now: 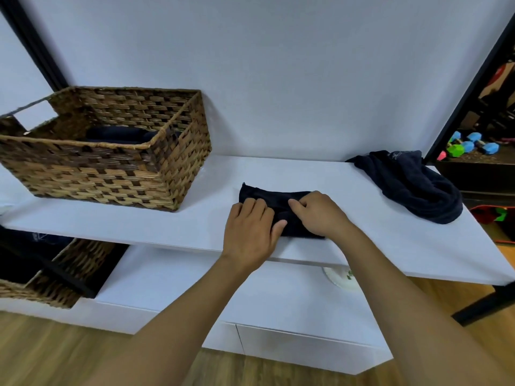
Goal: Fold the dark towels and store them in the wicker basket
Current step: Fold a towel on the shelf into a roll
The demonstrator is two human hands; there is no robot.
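Pressing a folded dark towel (274,203) on the white shelf (195,218), the left hand (250,227) lies flat, fingers straight; the right hand (317,211) pinches its fabric.

Wicker basket (111,162) was rough woven cane, brown; folded towel (267,199) and heaped towel (412,188) were dark matt terry cloth; table top (362,246) was smooth white, faintly glossy; floor (55,352) looked like wood.

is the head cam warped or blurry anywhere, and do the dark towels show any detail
Head view: wide-angle warp bows the white shelf edge and black frame; forearms near the bottom blur. Light is soft and even. The folded towel under both hands and the loose towel read nearly black, with faint folds.
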